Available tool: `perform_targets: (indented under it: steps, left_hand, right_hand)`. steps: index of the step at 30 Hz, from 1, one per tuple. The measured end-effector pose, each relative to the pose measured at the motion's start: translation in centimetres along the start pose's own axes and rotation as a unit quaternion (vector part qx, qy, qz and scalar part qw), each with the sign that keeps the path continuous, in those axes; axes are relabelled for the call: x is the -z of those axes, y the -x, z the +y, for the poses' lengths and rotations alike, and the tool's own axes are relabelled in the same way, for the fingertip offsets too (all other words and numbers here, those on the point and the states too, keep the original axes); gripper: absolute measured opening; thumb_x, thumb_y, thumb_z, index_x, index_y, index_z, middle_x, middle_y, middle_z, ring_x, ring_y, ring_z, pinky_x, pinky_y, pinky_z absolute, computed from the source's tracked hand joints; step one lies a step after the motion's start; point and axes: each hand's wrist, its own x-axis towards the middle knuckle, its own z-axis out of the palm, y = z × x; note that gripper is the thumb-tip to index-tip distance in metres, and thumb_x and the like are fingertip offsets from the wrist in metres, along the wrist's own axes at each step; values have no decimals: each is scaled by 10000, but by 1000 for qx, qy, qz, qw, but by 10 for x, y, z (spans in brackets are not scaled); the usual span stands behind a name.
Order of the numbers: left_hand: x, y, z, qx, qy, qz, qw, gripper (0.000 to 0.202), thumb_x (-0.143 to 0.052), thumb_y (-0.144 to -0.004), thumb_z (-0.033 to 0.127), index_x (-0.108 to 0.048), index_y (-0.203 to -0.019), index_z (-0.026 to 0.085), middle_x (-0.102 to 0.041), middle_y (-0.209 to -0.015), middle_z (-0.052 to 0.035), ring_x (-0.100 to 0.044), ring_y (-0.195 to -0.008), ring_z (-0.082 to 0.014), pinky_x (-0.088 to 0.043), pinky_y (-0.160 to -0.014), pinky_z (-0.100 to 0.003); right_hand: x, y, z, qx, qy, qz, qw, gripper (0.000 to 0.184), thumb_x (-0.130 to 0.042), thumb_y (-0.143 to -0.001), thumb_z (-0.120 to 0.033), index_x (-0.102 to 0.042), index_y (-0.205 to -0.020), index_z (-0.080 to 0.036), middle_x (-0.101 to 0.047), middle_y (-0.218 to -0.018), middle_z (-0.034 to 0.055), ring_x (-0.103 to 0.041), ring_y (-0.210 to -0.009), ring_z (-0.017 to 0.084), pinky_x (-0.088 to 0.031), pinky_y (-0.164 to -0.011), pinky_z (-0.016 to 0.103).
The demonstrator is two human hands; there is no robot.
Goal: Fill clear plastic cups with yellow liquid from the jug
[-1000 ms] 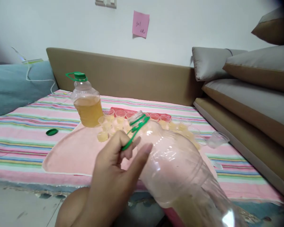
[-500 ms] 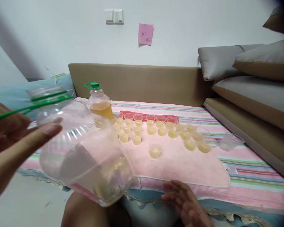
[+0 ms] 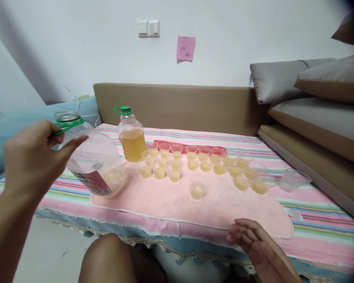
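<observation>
My left hand point(image 3: 38, 153) is closed on the green handle of a big clear plastic jug point(image 3: 97, 157). The jug is uncapped and leans, its base low over the left end of the pink mat point(image 3: 162, 204), with a little pale liquid in the bottom. Whether the base touches the mat I cannot tell. My right hand point(image 3: 259, 247) is held over the bed's front edge, fingers apart and holding nothing. A single clear plastic cup point(image 3: 197, 189) with some pale yellow liquid stands mid-mat. Behind it are several similar cups point(image 3: 205, 165), also part filled.
A second jug point(image 3: 132, 143), green-capped and holding amber liquid, stands at the mat's back left. A red plastic wrapper point(image 3: 188, 149) lies behind the cups. One clear cup point(image 3: 293, 181) lies tipped at the right. Grey-brown cushions point(image 3: 333, 114) are stacked on the right.
The jug in my left hand has swung left and away from me, down to the mat's left end. My right hand has shifted slightly to the right. The view has tilted up slightly.
</observation>
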Motion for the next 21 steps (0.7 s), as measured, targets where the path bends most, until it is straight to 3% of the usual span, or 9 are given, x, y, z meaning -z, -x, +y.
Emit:
perform_targets:
  steps: [3,8,10,13,16,17,18,19,21]
  left_hand:
    - [-11,6,-7,-100,-55,-42,993,422,-585,-951,438,-477,-741,88,-368,-736,98,-288,-742,10,-160,-834,-167]
    - [-30,-6,-39,-147,-64,-34,986,461,-557,-940,543,-599,-955,85,-432,-849,74,-355,-867,-29,-223,-894,-185]
    - [-40,-21,-59,-150,-77,-1,986,627,-619,-875,643,-621,-1094,56,-458,-907,49,-410,-919,-66,-318,-932,-236]
    - [-51,-35,-78,-151,-99,54,982,913,-792,-637,797,-637,-1066,6,-527,-919,-1,-478,-965,-185,-440,-1001,-464]
    - [-50,-6,-58,-218,-49,178,958,761,-880,-661,658,-641,-1059,56,-580,-1095,-88,-492,-1163,-341,-290,-1109,-674]
    - [-50,16,-41,-261,-5,207,943,593,-879,-740,528,-637,-1056,88,-585,-1088,-76,-512,-1140,-314,-287,-1120,-625]
    - [-51,45,-20,-336,65,173,924,375,-828,-827,372,-624,-1018,122,-587,-1004,-45,-538,-1030,-251,-363,-1056,-501]
    - [-55,77,1,-387,151,51,908,102,-679,-935,205,-603,-973,149,-575,-930,-25,-537,-916,-198,-409,-959,-403]
    - [-76,150,40,-477,190,-138,847,275,-408,-1059,201,-560,-829,219,-546,-724,30,-517,-676,-152,-442,-677,-291]
  right_hand:
    - [-2,1,-1,3,10,7,1000,482,-539,-1100,-616,-614,-1384,-234,-577,-1283,161,-594,-1168,340,-531,-1023,448]
    - [-1,-13,-9,-2,113,61,992,462,-625,-1090,-585,-589,-1342,-199,-600,-1251,155,-617,-1134,295,-552,-980,371]
    - [-2,-30,-12,27,194,82,977,489,-687,-1056,-595,-567,-1324,-203,-602,-1248,144,-617,-1138,284,-557,-963,365]
    - [-6,-65,-18,71,325,104,937,591,-745,-972,-646,-520,-1338,-241,-573,-1318,110,-592,-1182,285,-538,-985,419]
    - [-13,-102,-25,60,440,64,894,760,-813,-865,-649,-438,-1423,-293,-471,-1469,68,-513,-1293,299,-483,-1056,497]
    - [-16,-114,-27,57,467,45,881,804,-826,-838,-641,-415,-1437,-297,-445,-1494,61,-481,-1326,301,-459,-1080,514]
    - [-19,-124,-29,56,489,28,870,829,-835,-816,-626,-401,-1439,-292,-435,-1501,59,-460,-1344,301,-440,-1096,521]
    - [-21,-133,-30,56,506,15,861,840,-845,-797,-602,-396,-1432,-284,-436,-1497,59,-447,-1352,298,-431,-1103,519]
    - [-26,-147,-30,42,530,9,847,831,-862,-771,-532,-399,-1409,-271,-458,-1467,64,-459,-1334,293,-446,-1074,501]
